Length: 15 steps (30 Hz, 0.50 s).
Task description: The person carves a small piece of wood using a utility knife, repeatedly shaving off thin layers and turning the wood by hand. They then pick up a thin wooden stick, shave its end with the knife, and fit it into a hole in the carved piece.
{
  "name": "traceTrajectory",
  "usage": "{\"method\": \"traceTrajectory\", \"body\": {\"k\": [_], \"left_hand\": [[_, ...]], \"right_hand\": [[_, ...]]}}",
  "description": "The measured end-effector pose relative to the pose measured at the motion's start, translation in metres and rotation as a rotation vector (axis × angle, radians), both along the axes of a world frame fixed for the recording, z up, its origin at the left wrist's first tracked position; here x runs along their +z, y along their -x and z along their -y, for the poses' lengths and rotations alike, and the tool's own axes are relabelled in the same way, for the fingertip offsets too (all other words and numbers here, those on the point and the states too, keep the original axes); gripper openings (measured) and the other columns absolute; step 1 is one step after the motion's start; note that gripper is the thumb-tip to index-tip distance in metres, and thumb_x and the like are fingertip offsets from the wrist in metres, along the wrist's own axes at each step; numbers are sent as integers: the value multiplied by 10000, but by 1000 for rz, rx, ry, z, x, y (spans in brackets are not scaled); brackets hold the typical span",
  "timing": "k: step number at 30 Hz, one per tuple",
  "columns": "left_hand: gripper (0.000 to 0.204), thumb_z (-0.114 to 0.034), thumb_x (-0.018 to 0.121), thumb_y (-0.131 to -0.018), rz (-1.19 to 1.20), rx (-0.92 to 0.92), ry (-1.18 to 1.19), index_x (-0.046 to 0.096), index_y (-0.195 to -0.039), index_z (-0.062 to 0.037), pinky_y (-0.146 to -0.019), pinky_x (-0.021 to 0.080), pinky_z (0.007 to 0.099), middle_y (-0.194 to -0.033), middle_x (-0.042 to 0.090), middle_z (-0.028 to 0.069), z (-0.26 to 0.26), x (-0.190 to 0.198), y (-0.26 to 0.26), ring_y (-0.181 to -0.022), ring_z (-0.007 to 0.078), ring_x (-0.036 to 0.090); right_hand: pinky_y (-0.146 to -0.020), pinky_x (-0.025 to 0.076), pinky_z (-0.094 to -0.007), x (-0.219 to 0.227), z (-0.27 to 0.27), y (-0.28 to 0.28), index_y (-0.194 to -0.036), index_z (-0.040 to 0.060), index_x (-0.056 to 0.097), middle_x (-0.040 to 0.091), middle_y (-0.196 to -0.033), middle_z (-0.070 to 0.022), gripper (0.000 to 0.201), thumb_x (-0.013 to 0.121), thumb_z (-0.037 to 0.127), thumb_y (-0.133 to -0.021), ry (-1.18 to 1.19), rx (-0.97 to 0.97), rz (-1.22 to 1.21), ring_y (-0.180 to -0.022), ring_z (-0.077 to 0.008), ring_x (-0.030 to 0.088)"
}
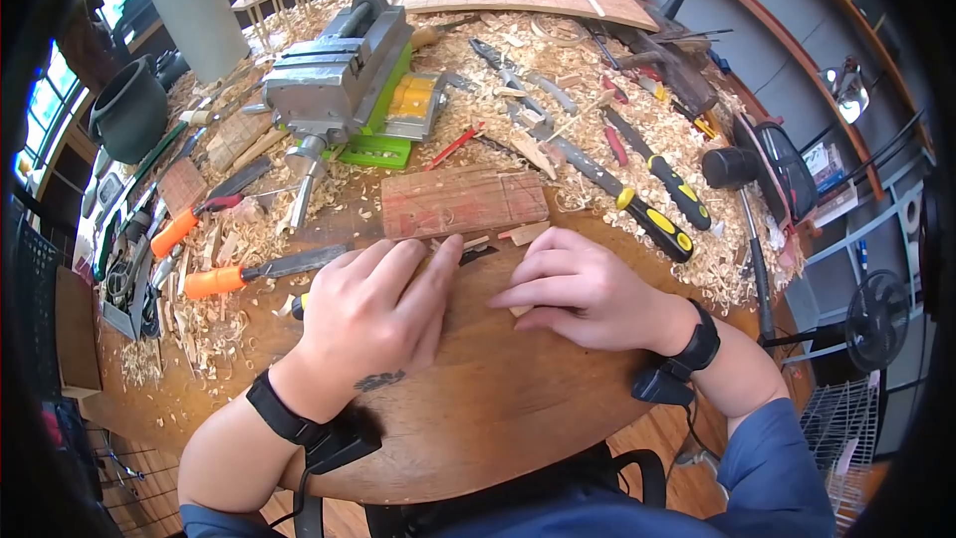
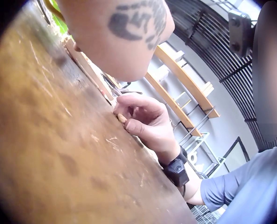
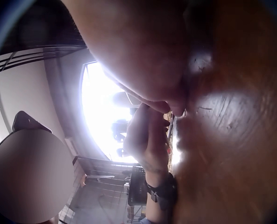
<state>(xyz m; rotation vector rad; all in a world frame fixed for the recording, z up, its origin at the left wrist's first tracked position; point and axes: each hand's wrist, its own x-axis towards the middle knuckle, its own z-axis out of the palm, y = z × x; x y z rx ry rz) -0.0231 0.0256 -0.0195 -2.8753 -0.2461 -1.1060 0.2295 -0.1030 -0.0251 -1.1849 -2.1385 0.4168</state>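
My left hand [image 1: 373, 304] lies over a tool with a yellow-and-black handle [image 1: 299, 307], fingers bent around it. The handle's end sticks out by the thumb-side of the wrist, and a dark blade [image 1: 480, 253] shows past the fingertips; the hand hides the rest. My right hand [image 1: 583, 289] pinches a small pale piece of wood [image 2: 122, 118] between thumb and fingers, low over the brown tabletop [image 1: 498, 389]. In the head view only a sliver of that piece shows. Just beyond both hands lies a flat reddish wooden board [image 1: 463, 201], with small wood offcuts [image 1: 528, 232] at its near edge.
A metal vise [image 1: 334, 70] on a green base stands at the back left. Orange-handled chisels [image 1: 214, 281] lie to the left. Yellow-and-black handled tools [image 1: 657, 224] and a black mallet [image 1: 730, 167] lie to the right among wood shavings [image 1: 588, 139].
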Motion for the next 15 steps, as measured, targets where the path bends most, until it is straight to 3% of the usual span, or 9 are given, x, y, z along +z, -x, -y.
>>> {"method": "traceTrajectory", "body": {"k": [3,6,10,15], "left_hand": [[496,-78,770,-752,-4,-23,4,776,-1243,-12,-581,518,329,-896,630,57,2,4,1,-689,197,630],[528,-36,787,-759,-62,-4,55,765,-1286,-19,-650,567,367,-947,705,101,4,7,3,-751,262,698],[542,-18,786,-759,-87,13,78,761,-1300,-22,-664,560,376,-955,693,99,5,6,3,-754,267,678],[555,8,779,-760,-62,27,98,756,-1314,-27,-696,558,383,-995,689,104,8,6,2,-796,274,679]], "right_hand": [[-942,560,-409,2,2,3,-1149,107,818,687,-1071,-65,314,884,122,-842,-4,-24,-4,-1004,-284,656],[-831,595,-372,3,5,5,-1166,80,818,673,-1085,-94,252,853,101,-917,28,-124,-167,-957,-259,695],[-826,596,-334,2,3,4,-1168,61,816,692,-1132,-91,194,812,70,-975,60,-171,-302,-966,-206,715],[-750,604,-290,0,1,1,-1178,56,814,738,-1153,-97,202,805,51,-976,37,-149,-288,-903,-166,744]]}}
